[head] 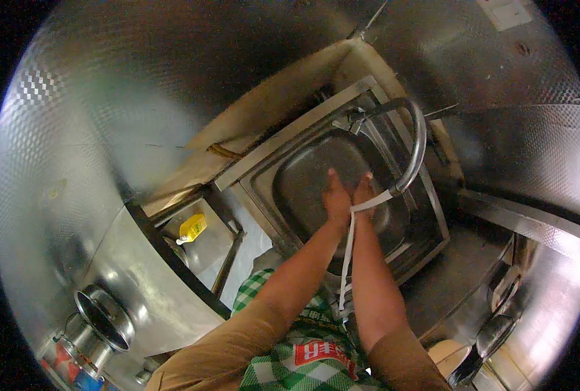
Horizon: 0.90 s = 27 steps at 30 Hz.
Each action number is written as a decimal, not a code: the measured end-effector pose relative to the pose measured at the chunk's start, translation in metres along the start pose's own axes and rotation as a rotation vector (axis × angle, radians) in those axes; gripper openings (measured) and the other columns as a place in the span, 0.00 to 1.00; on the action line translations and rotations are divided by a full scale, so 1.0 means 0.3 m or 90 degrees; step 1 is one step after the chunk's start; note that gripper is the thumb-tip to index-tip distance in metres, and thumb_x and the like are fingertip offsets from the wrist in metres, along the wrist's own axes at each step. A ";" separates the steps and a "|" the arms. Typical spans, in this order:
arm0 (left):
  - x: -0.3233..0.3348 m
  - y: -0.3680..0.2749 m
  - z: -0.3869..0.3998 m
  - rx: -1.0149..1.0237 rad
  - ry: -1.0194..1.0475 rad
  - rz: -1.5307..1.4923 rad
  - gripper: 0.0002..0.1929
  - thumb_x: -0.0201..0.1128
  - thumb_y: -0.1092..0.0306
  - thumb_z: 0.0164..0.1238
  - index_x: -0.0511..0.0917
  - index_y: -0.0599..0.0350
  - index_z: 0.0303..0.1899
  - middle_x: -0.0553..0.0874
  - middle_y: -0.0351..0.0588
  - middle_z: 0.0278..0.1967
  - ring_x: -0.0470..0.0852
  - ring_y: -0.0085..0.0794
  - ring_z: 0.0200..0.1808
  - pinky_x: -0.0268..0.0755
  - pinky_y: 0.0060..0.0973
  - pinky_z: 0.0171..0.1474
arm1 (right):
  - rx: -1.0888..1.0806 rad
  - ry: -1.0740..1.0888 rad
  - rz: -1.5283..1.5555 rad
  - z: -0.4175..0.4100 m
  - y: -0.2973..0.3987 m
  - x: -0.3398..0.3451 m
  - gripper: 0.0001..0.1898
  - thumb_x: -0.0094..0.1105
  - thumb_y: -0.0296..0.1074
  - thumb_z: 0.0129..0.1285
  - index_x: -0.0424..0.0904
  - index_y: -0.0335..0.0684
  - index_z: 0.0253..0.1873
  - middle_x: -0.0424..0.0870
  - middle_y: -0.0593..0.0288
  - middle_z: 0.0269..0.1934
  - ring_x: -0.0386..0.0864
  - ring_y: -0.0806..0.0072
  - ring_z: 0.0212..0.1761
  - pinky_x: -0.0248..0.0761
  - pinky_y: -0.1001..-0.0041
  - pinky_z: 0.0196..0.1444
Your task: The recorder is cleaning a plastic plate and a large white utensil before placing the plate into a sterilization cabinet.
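My left hand [337,199] and my right hand [365,194] are side by side over the basin of a stainless steel sink [297,159]. Both point away from me, with some fingers extended and nothing visible in them. Finer finger detail is blurred. A gooseneck faucet [421,141] rises at the sink's back corner, and its spout curves round to the right of my hands. From near the spout end a thin white strip [348,254] runs across my right wrist, bends, and drops between my forearms. Whether it is fixed to the spout I cannot tell.
A yellow squeeze bottle [192,228] lies on a metal surface left of the sink. Steel pots [104,317] stand at the lower left. Dark-ended utensils [495,332] and a pale round item [449,356] are at the lower right. Metal-clad walls [212,58] enclose the corner.
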State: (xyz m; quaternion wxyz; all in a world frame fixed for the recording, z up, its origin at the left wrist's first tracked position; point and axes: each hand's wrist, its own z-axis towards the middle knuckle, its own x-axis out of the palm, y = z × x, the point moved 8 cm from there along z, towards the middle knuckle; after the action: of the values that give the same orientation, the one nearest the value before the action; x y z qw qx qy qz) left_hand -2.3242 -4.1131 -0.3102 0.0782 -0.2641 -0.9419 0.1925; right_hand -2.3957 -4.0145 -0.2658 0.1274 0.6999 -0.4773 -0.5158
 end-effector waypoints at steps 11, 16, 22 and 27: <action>-0.323 -0.119 0.488 0.595 -0.081 0.050 0.30 0.58 0.41 0.72 0.81 0.64 0.54 0.86 0.58 0.45 0.84 0.40 0.45 0.77 0.39 0.47 | 0.195 0.495 0.174 -0.363 -0.043 0.232 0.33 0.72 0.42 0.62 0.68 0.35 0.67 0.81 0.47 0.54 0.81 0.54 0.52 0.83 0.53 0.44; -0.008 0.148 0.130 0.150 0.470 -0.053 0.28 0.60 0.74 0.70 0.65 0.55 0.70 0.81 0.51 0.56 0.82 0.37 0.53 0.76 0.38 0.52 | -0.079 0.258 -0.177 -0.016 -0.102 0.021 0.34 0.55 0.52 0.74 0.61 0.32 0.73 0.74 0.41 0.66 0.74 0.52 0.67 0.70 0.57 0.64; -0.066 -0.022 0.001 0.262 0.340 0.049 0.27 0.65 0.73 0.67 0.68 0.57 0.67 0.83 0.47 0.51 0.82 0.33 0.49 0.76 0.33 0.52 | 0.009 0.253 -0.141 -0.037 -0.116 -0.005 0.38 0.49 0.63 0.73 0.68 0.30 0.69 0.78 0.37 0.60 0.75 0.46 0.66 0.68 0.58 0.64; -0.084 -0.098 -0.005 0.426 0.221 0.376 0.14 0.63 0.68 0.72 0.79 0.55 0.56 0.87 0.48 0.45 0.85 0.35 0.47 0.77 0.35 0.49 | -0.056 0.293 -0.162 -0.105 -0.092 0.015 0.24 0.59 0.46 0.71 0.74 0.35 0.64 0.82 0.42 0.54 0.79 0.50 0.60 0.71 0.58 0.59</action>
State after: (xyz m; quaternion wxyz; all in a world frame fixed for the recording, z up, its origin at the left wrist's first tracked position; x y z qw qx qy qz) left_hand -2.3161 -4.1489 -0.2981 0.2572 -0.5091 -0.6858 0.4521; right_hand -2.3544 -4.0138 -0.2733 0.1971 0.8471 -0.3206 -0.3752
